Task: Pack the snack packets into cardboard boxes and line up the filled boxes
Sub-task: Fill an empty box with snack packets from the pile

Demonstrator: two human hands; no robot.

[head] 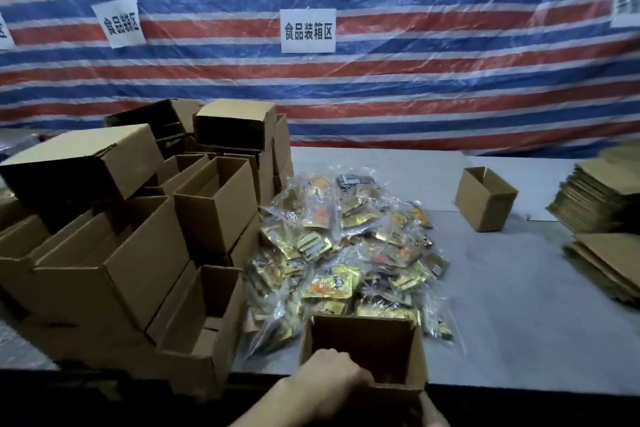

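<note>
Left hand gripped near-left rim of open box; packet pile lay directly beyond its far wall; right hand mostly cut off, grip untellable.

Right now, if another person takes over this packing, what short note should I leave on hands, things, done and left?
Left hand grips the near rim of the open box at the table edge.
Right hand: only a sliver shows by the box's near right corner; grip unclear.
Snack packets: loose pile behind this box.
Erected boxes stacked on the left, the visible insides empty; flat cardboard on the right.
Done: no filled box visible. Left: fill this box, then the others, line them up.
</note>
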